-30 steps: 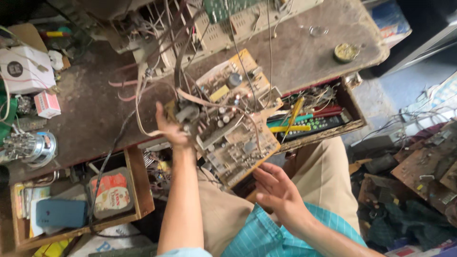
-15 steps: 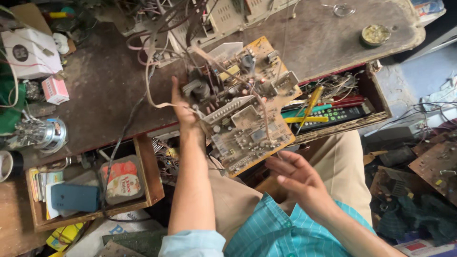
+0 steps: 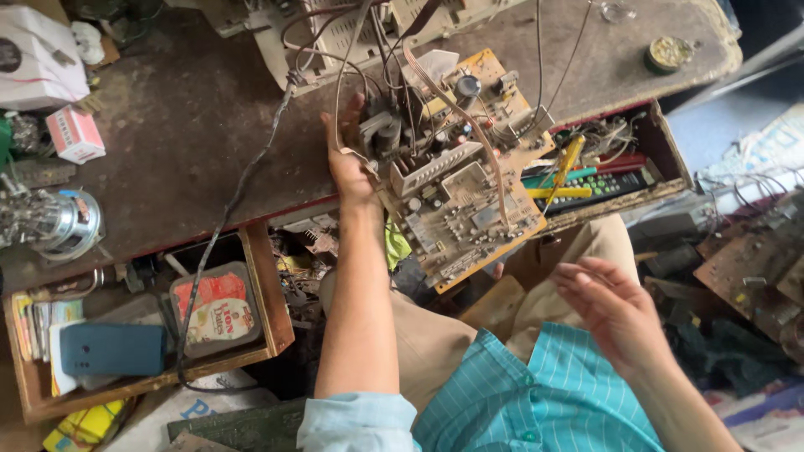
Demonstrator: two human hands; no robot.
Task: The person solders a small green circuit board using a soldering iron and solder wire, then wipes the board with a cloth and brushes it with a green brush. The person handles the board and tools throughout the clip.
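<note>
The left hand (image 3: 350, 172) grips the near-left edge of a large circuit board (image 3: 456, 176), its fingers closed around the rim beside a dark transformer block. The board is tilted, half over the front edge of the counter (image 3: 193, 134) and half over the person's lap. Several wires (image 3: 352, 50) run from the board up to a pale chassis (image 3: 335, 38) at the back of the counter, so it looks lifted free of its seat but not yet detached. The right hand (image 3: 615, 310) hovers open and empty to the right of and below the board, touching nothing. An open drawer (image 3: 662, 159) of tools sits just right of the board. Compared with 0.5 s ago, the board sits about the same; the right hand has drifted further from it, fingers spread wider.
</note>
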